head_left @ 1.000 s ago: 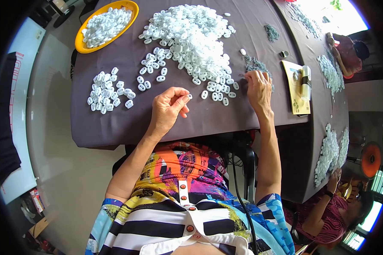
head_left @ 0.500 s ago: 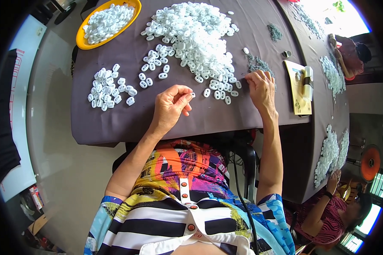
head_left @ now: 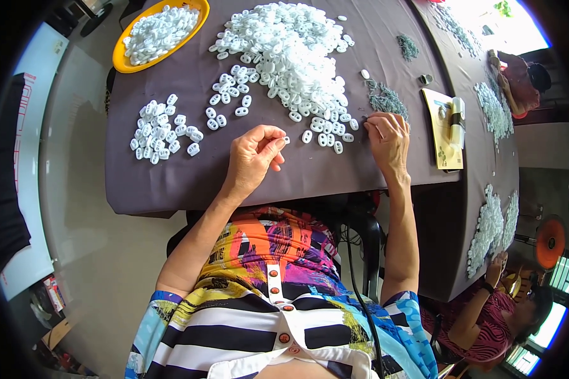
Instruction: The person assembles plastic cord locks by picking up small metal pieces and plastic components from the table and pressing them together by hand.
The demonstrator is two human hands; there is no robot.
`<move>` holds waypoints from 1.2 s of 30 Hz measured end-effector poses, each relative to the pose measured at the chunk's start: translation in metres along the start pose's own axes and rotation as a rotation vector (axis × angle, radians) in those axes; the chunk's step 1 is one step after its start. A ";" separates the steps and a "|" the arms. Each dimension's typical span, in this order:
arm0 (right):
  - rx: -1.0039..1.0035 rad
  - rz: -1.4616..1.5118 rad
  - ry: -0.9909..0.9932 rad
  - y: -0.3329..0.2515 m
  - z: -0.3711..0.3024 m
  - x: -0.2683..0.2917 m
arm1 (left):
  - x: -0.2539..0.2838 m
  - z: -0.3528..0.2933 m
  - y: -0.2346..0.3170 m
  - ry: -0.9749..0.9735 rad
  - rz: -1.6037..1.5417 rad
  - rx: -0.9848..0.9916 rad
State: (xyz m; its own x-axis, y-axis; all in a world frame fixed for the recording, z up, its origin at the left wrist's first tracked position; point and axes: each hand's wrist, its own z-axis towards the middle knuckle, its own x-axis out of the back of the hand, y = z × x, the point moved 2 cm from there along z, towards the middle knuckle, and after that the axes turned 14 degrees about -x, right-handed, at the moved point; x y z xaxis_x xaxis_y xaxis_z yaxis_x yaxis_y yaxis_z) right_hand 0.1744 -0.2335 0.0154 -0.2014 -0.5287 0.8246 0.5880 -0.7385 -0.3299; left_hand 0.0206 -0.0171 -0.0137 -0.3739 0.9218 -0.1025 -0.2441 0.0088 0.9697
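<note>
My left hand (head_left: 256, 156) pinches a small white oval plastic piece (head_left: 287, 140) between thumb and forefinger, just above the near part of the dark tablecloth. My right hand (head_left: 389, 146) is over the table beside a pile of small grey pieces (head_left: 385, 99), its fingertips drawn together. Whatever those fingertips hold, if anything, is too small to make out. Between and beyond my hands spreads a big heap of white two-holed plastic pieces (head_left: 284, 50), with several strays at its near end. A smaller group of similar pieces (head_left: 161, 129) lies to the left.
A yellow bowl (head_left: 123, 60) filled with white pieces stands at the far left. To the right lie a yellow card-like pad (head_left: 437, 126), a small ring-shaped item (head_left: 426, 79) and another grey pile (head_left: 408, 48). Two other people work at the adjoining table, which carries more white piles (head_left: 487, 221).
My right hand has drawn back slightly toward me from the grey pile, leaving more of it in sight. My left hand stays in place with the white piece.
</note>
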 end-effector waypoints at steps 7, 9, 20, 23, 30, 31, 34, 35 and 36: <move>-0.066 0.006 -0.005 -0.002 0.008 -0.003 | 0.000 0.001 0.001 0.000 0.011 -0.010; -0.095 0.016 -0.019 0.002 0.008 -0.008 | 0.000 0.000 0.001 0.000 0.007 -0.007; -0.097 -0.036 -0.025 0.000 0.007 -0.006 | 0.001 0.000 0.000 0.001 0.000 -0.011; -0.114 -0.041 -0.047 0.001 0.007 -0.007 | 0.000 0.000 0.001 -0.007 0.002 -0.005; -0.152 -0.096 -0.077 0.000 0.012 -0.010 | 0.001 0.000 0.000 0.000 -0.002 -0.002; -0.153 -0.096 -0.076 0.001 0.011 -0.010 | 0.002 0.000 0.000 0.005 0.001 0.000; -0.120 -0.072 -0.045 0.005 0.011 -0.010 | 0.002 0.001 -0.001 0.005 -0.047 0.002; -0.098 -0.078 -0.024 0.006 0.011 -0.009 | 0.004 0.002 -0.001 0.006 -0.046 0.002; -0.077 -0.084 -0.004 0.005 0.010 -0.009 | 0.006 0.002 -0.002 0.004 -0.093 0.001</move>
State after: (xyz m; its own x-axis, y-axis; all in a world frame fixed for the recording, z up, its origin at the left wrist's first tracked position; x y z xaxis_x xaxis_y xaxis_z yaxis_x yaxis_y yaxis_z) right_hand 0.1874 -0.2287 0.0111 -0.2442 -0.4621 0.8525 0.5074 -0.8101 -0.2937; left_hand 0.0210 -0.0110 -0.0156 -0.3532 0.9155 -0.1925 -0.2766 0.0944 0.9563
